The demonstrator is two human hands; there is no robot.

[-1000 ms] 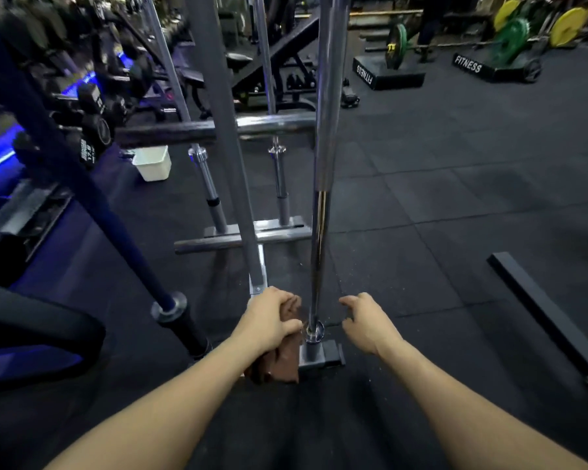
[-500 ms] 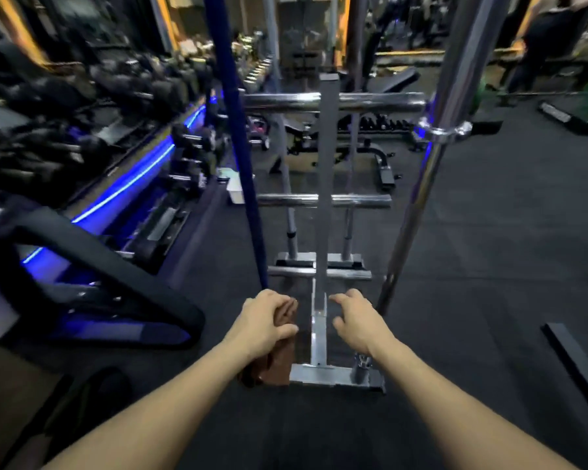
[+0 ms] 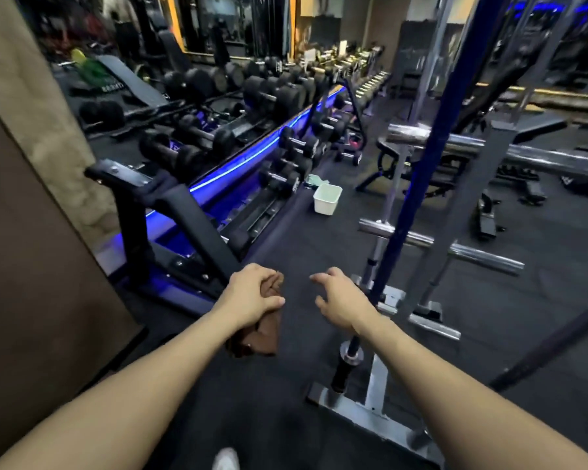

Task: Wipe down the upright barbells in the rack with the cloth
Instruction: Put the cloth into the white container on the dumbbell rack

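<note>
Dark rubber gym floor (image 3: 286,232) is taking up most of the shot, and a long dumbbell rack (image 3: 252,106) with a blue light strip glowing under it is running down the left side toward the back. A black bench frame (image 3: 170,212) is sitting in front of it on the left. Over on the right the silver barbell rack (image 3: 377,378) is standing on the floor, its base reaching toward the camera and its chrome crossbars (image 3: 472,256) sticking out sideways higher up. A blue barbell (image 3: 418,184) is standing in the rack, leaning a bit, with its black sleeve end (image 3: 345,371) sitting down at the rack's base, and more silver bars are standing further back in the rack, kinda blurry. A small white bin (image 3: 327,199) is sitting on the floor near the end of the dumbbell rack. Both bare forearms are reaching out from the bottom of the frame. The left hand (image 3: 252,296) is gripping the brown cloth (image 3: 262,334), fingers curled round it, and most of the cloth is hanging below the fist, well left of the blue bar and not touching any bar. The right hand (image 3: 340,300) is hanging in the air holding nothing, fingers loosely spread and a little bent, just left of the blue barbell's lower shaft, and I can't tell if it's actually touching it. A white shoe tip (image 3: 225,459) is poking in at the bottom edge.
</note>
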